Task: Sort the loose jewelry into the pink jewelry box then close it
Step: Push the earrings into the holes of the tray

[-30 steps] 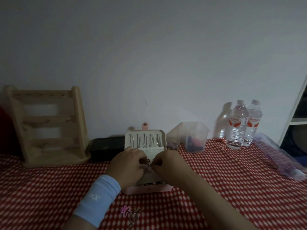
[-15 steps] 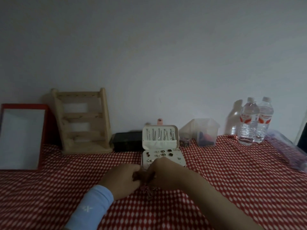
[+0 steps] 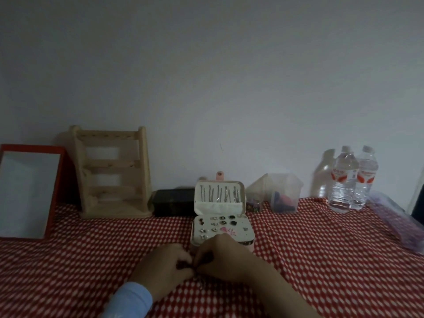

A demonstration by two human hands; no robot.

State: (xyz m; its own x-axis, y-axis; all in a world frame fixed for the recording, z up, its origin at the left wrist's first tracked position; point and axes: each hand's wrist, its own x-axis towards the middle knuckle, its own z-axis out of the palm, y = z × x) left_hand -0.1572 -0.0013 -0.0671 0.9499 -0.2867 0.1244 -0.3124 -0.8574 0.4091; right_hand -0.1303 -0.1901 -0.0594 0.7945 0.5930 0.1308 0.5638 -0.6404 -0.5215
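**Small piece worked at the box's near edge**

The step in hand looked like readying one small item for a slot, perhaps fitting or freeing a back. It would go best done low over the bench (image 3: pixel 68 271), so that a dropped part landed on the checked cloth. The item could then go to a bare spot on the insert without knocking the studs already seated.

The left hand (image 3: pixel 164 266), fingers curled, met the right hand (image 3: pixel 226 258) fingertip to fingertip. Both pinched a small dark piece (image 3: pixel 195 265), and the dim light hid what it was. Just beyond the right hand, the pink jewelry box (image 3: pixel 249 236) stood open, lid upright, partly filled.
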